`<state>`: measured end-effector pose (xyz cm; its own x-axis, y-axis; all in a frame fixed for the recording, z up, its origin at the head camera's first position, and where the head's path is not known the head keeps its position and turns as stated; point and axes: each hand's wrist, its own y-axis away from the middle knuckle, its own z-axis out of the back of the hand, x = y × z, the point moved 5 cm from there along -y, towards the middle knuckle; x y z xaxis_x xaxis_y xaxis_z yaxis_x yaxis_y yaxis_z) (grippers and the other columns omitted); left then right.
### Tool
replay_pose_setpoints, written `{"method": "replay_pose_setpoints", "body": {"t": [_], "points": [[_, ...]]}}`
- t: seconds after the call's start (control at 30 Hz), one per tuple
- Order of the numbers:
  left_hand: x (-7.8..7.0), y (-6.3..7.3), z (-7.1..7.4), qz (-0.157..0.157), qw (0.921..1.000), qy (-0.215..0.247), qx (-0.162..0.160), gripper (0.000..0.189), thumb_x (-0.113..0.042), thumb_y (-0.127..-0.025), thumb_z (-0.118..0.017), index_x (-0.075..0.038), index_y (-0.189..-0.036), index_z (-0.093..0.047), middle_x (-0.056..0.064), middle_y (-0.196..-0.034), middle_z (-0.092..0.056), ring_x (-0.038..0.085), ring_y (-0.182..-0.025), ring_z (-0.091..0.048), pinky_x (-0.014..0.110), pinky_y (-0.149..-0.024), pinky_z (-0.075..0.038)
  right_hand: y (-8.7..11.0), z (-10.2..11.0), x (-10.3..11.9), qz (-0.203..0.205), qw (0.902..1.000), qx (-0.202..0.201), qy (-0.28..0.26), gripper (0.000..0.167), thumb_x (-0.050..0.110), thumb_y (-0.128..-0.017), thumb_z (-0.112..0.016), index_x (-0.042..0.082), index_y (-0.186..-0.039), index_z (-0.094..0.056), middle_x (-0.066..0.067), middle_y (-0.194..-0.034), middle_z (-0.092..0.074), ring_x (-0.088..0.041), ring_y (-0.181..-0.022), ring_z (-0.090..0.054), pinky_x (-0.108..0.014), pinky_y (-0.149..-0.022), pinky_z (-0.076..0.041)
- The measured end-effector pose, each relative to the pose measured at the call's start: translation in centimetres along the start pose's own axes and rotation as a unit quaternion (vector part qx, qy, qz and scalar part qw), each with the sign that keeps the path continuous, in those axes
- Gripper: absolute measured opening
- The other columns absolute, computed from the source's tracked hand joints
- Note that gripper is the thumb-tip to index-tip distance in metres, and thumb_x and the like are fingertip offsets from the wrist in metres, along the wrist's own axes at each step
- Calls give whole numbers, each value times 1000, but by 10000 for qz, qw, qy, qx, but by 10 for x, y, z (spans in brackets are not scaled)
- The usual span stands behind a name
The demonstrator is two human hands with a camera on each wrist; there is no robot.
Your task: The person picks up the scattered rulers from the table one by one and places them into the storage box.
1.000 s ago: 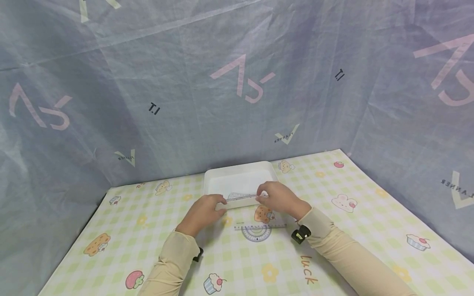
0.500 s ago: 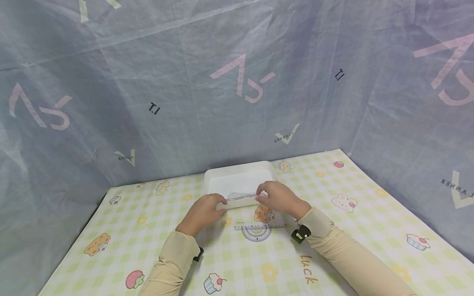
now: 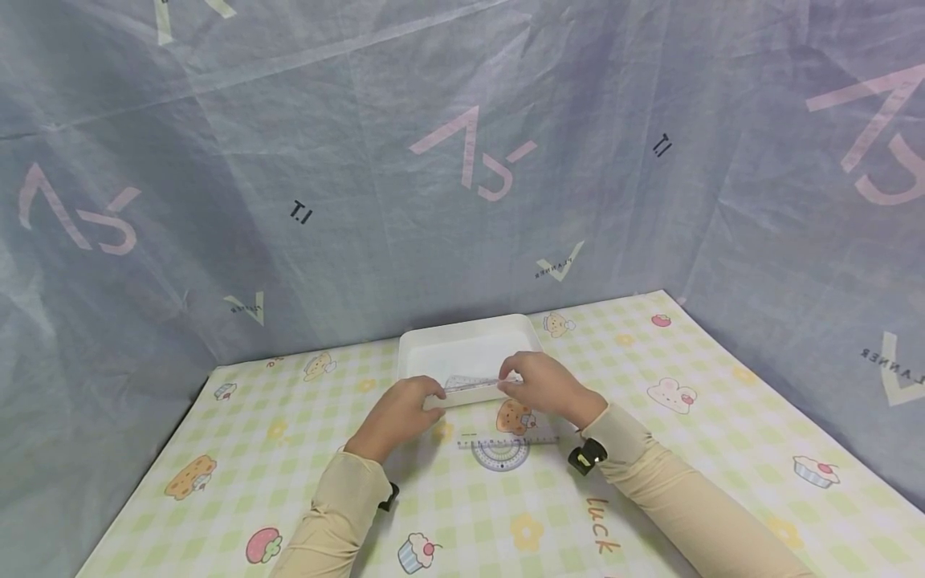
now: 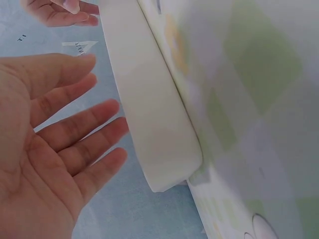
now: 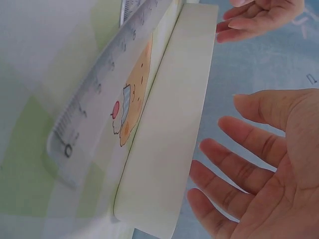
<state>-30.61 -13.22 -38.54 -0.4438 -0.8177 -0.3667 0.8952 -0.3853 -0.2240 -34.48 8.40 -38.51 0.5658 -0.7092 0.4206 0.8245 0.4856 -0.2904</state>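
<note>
My left hand (image 3: 397,413) and right hand (image 3: 549,387) are at the two ends of the front wall of a white tray (image 3: 473,396). Just inside that wall lies a clear set square (image 3: 466,380), its ends overlapped by my fingers in the head view. In the left wrist view the fingers of my left hand (image 4: 55,134) spread beside the tray wall (image 4: 149,109) with nothing gripped. Likewise the right wrist view has my right hand (image 5: 264,164) with thumb and fingers apart, near the rim. The set square is hidden in both wrist views.
In front of the tray lie a clear straight ruler (image 3: 506,441) and a clear protractor (image 3: 501,459), which overlap in the head view. A patterned checked tablecloth (image 3: 325,449) covers the table. Grey-blue fabric (image 3: 361,241) hangs behind the tray.
Both hands have shifted up very slightly at the tray's front rim. The tray, ruler and protractor stay in place.
</note>
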Motion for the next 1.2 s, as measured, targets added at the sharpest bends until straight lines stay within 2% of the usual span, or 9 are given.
{"method": "replay_pose_setpoints", "body": {"t": [0.23,0.37,0.53,0.67,0.77,1.0,1.13,1.2], "points": [[-4,0,-1,-310,9995,43,-95,17,-12,-87,-75,-5,-103,-74,7,-115,-69,28,-112,-64,44,-96,-50,-1,2,5,388,9991,-78,-137,13,19,-93,-69,10,-101,-73,-2,-104,-70,-28,-103,-66,-43,-90,-52],[-6,-1,-2,-458,9989,-30,-123,16,-11,-86,-76,-5,-100,-74,5,-113,-69,27,-110,-63,44,-94,-50,-1,4,9,712,9968,-186,-303,12,19,-93,-70,10,-100,-73,2,-99,-69,-25,-98,-66,-40,-86,-53],[-10,-1,-1,-569,9982,-43,-157,14,-10,-85,-76,-7,-99,-74,3,-109,-69,25,-106,-64,43,-92,-51,-1,5,11,892,9950,-195,-408,9,19,-93,-70,12,-99,-73,7,-95,-67,-19,-91,-64,-33,-79,-52],[-14,0,-4,-664,9978,9,46,16,-10,-86,-74,-5,-101,-73,4,-110,-69,24,-107,-64,43,-94,-50,-1,3,12,938,9947,81,-404,8,19,-93,-70,13,-98,-72,9,-90,-67,-9,-80,-60,-27,-71,-51],[-16,0,-6,-665,9974,103,262,17,-10,-87,-74,-5,-103,-72,5,-111,-69,25,-108,-64,43,-96,-49,-1,0,12,873,9949,346,-355,10,20,-93,-70,12,-99,-73,9,-88,-67,-6,-76,-58,-25,-69,-51],[-16,2,-13,-596,9961,179,631,19,-11,-86,-74,-5,-105,-74,5,-117,-67,25,-113,-62,43,-99,-48,1,-6,9,667,9933,889,-323,14,18,-91,-70,9,-102,-73,5,-93,-71,-8,-79,-61,-29,-74,-52],[-17,1,-16,-602,9959,83,675,20,-12,-86,-75,-6,-105,-74,4,-117,-67,23,-111,-62,42,-98,-48,3,-11,7,519,9900,1255,-391,20,17,-89,-73,7,-106,-73,0,-98,-72,-11,-83,-62,-35,-80,-53],[-18,1,-17,-647,9955,35,692,19,-12,-86,-75,-6,-104,-74,3,-116,-67,22,-109,-62,41,-96,-49,5,-14,5,372,9869,1487,-495,26,18,-88,-75,5,-110,-72,0,-93,-72,-11,-83,-63,-37,-83,-52]]}}
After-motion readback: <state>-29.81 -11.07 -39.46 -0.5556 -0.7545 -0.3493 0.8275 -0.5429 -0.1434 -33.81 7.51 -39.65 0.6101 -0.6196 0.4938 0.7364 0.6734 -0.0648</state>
